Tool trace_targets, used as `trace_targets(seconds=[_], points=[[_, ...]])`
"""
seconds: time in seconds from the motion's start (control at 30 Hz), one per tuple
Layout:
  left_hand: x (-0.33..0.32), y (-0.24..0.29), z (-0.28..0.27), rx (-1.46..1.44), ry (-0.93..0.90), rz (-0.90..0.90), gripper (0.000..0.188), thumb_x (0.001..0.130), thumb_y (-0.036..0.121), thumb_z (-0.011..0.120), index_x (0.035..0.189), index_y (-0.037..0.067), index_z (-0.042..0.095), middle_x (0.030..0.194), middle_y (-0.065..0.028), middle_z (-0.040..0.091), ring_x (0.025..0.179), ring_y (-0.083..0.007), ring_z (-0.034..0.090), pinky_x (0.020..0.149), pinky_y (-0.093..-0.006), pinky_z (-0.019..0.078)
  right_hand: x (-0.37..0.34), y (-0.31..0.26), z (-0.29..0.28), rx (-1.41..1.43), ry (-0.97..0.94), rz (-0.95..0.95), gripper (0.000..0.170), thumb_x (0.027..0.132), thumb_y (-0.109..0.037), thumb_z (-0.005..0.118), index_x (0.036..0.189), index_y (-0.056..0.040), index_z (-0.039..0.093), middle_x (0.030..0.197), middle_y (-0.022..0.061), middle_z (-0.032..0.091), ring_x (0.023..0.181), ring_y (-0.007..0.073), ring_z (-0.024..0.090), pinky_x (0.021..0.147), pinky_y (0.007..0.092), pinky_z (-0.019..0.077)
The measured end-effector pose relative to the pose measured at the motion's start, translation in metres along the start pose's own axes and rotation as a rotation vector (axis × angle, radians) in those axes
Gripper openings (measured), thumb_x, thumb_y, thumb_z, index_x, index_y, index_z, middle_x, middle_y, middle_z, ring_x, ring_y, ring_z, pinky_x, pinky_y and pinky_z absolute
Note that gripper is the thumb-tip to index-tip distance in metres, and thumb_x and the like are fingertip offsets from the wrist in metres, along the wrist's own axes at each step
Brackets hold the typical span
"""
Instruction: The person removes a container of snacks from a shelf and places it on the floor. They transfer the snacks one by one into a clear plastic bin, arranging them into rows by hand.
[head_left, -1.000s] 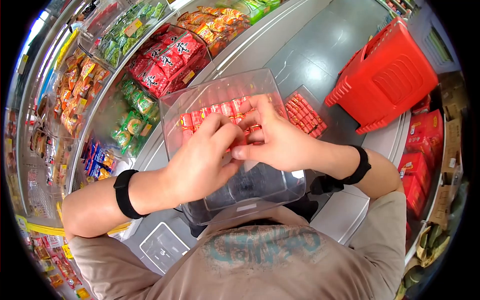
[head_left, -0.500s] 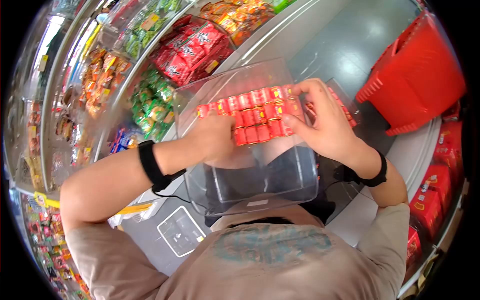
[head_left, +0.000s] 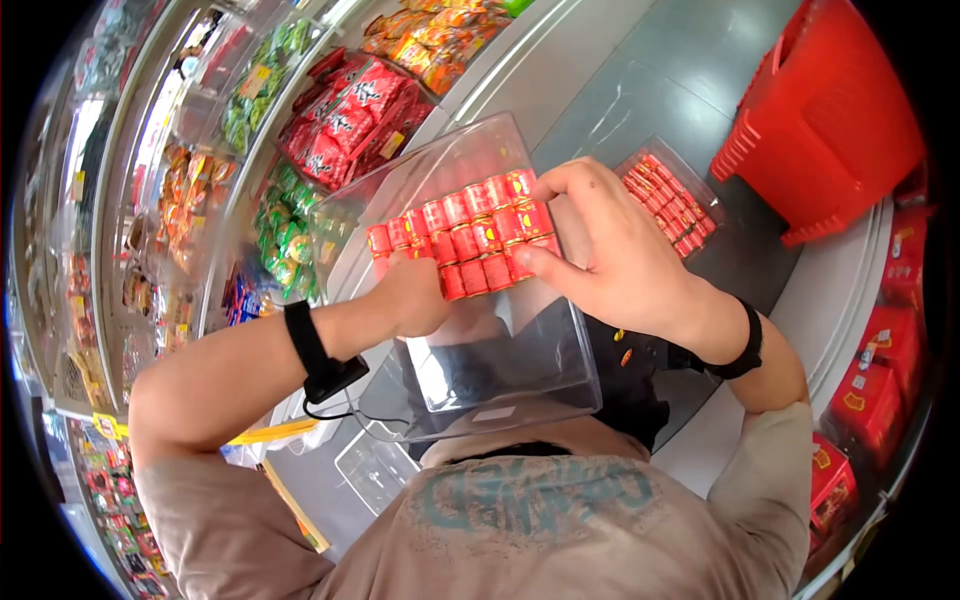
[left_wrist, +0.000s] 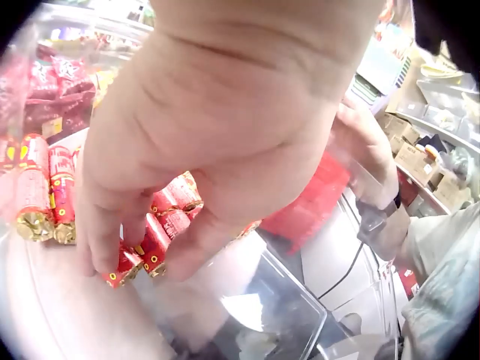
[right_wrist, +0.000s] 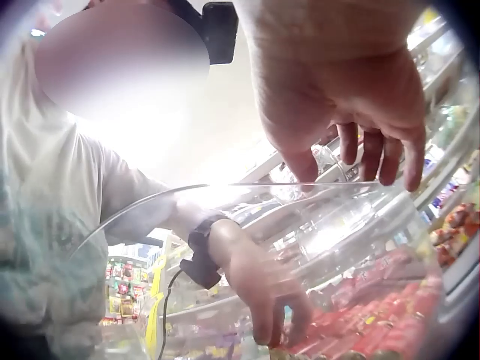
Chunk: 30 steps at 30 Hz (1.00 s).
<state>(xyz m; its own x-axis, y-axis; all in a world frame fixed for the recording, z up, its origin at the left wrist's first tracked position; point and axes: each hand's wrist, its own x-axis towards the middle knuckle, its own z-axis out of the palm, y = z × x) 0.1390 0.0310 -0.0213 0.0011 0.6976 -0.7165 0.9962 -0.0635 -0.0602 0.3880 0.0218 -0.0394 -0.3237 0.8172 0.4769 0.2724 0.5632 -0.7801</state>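
Observation:
A clear plastic bin (head_left: 500,415) sits tilted against the person's lap, with rows of small red wrapped rolls (head_left: 485,235) lined up at its far end. The left hand (head_left: 405,295) reaches inside at the near left of the rows. In the left wrist view, its thumb and fingers close around a few gold-ended red rolls (left_wrist: 154,244). At the bin's right side is the right hand (head_left: 620,250), thumb and fingers spread. From the right wrist view, the right hand's fingertips (right_wrist: 390,169) hang at the bin's rim, with nothing held between them.
A second clear box of red rolls (head_left: 675,200) stands on the floor to the right, near a red shopping basket (head_left: 820,120). Shelves of bagged snacks curve along the left, including red packets (head_left: 350,115). Red boxes (head_left: 870,400) line the right shelf.
The hands, close together over the rolls a second ago, have parted. The left moved down to the rows' near left; the right shifted to the bin's right side, exposing more rolls.

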Motion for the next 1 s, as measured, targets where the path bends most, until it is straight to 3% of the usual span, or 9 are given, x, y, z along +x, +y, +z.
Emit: trace_targets(seconds=[0.2,0.27,0.4,0.5,0.53,0.73,0.9,0.93,1.0], points=[[0.003,-0.004,0.005,-0.287,0.009,0.016,0.058,0.074,0.009,0.069,0.125,-0.009,0.047,0.11,-0.0213,0.064,0.105,-0.031,0.064,0.083,-0.0397,0.0536,-0.022,0.036,-0.044,0.086,0.164,0.258,0.038,0.085,-0.02,0.076,0.112,-0.002,0.055,0.107,0.0126,0.061,0.1,0.027,0.063,0.083,0.0376,0.0519],[-0.005,0.006,-0.004,-0.263,-0.007,-0.082,0.059,0.074,0.014,0.071,0.125,-0.006,0.048,0.112,-0.0218,0.058,0.101,-0.0304,0.062,0.08,-0.0394,0.0534,-0.039,0.087,-0.066,-0.138,0.409,0.18,0.031,0.087,-0.018,0.074,0.108,-0.0008,0.059,0.1,0.0132,0.064,0.089,0.0243,0.066,0.076,0.0346,0.0537],[-0.003,-0.001,-0.008,-0.278,-0.075,-0.046,0.056,0.077,0.024,0.07,0.122,-0.003,0.048,0.127,-0.0313,0.045,0.115,-0.04,0.055,0.087,-0.0426,0.052,-0.108,0.239,-0.101,-0.077,0.637,0.577,0.02,0.09,-0.016,0.069,0.091,0.0014,0.059,0.077,0.0102,0.066,0.071,0.015,0.063,0.068,0.0312,0.0512],[-0.009,0.002,-0.022,-0.227,-0.049,0.053,0.047,0.079,0.02,0.073,0.113,-0.003,0.05,0.119,-0.0239,0.051,0.107,-0.0333,0.06,0.083,-0.0385,0.0521,-0.173,0.322,-0.084,-0.372,0.524,0.799,0.021,0.091,-0.022,0.063,0.088,-0.001,0.062,0.088,0.0191,0.069,0.08,0.0347,0.068,0.073,0.0419,0.0519],[-0.014,0.006,-0.028,-0.365,-0.087,0.081,0.044,0.08,0.018,0.073,0.112,-0.003,0.051,0.116,-0.021,0.053,0.104,-0.0305,0.061,0.082,-0.037,0.052,-0.201,0.363,-0.067,-0.431,0.422,0.845,0.016,0.089,-0.018,0.066,0.095,-0.0037,0.064,0.088,0.0161,0.07,0.082,0.0249,0.069,0.075,0.0371,0.0537],[-0.054,0.025,-0.066,-1.016,-0.195,0.118,0.032,0.085,-0.002,0.068,0.113,0.001,0.052,0.104,-0.0054,0.06,0.095,-0.0171,0.063,0.08,-0.0299,0.0512,-0.217,0.431,0.029,-0.304,-0.262,1.045,0.048,0.086,-0.036,0.068,0.118,0.0,0.063,0.116,0.0239,0.067,0.108,0.037,0.065,0.091,0.0442,0.0519],[-0.089,0.042,-0.105,-1.223,0.117,0.358,0.034,0.082,0.017,0.072,0.096,-0.001,0.047,0.107,-0.0167,0.056,0.088,-0.0284,0.07,0.073,-0.0376,0.0615,-0.216,0.463,0.071,-0.236,-0.232,1.288,0.071,0.084,-0.044,0.07,0.135,0.0015,0.052,0.131,0.0239,0.06,0.126,0.0356,0.056,0.103,0.0414,0.0464],[-0.096,0.03,-0.113,-1.305,0.028,0.538,0.03,0.089,0.013,0.068,0.11,-0.002,0.054,0.128,-0.0249,0.055,0.108,-0.0373,0.063,0.093,-0.0447,0.0507,-0.212,0.464,0.075,-0.267,-0.216,1.33,0.072,0.084,-0.042,0.07,0.136,0.0022,0.05,0.132,0.025,0.059,0.127,0.0361,0.055,0.103,0.0413,0.0466],[-0.098,0.013,-0.117,-1.302,0.125,0.633,0.033,0.09,0.019,0.068,0.108,-0.001,0.047,0.133,-0.0282,0.048,0.111,-0.0389,0.061,0.094,-0.0471,0.051,-0.207,0.468,0.081,-0.328,-0.196,1.418,0.072,0.084,-0.039,0.071,0.137,0.0036,0.047,0.133,0.0273,0.058,0.127,0.0371,0.055,0.102,0.041,0.047]])
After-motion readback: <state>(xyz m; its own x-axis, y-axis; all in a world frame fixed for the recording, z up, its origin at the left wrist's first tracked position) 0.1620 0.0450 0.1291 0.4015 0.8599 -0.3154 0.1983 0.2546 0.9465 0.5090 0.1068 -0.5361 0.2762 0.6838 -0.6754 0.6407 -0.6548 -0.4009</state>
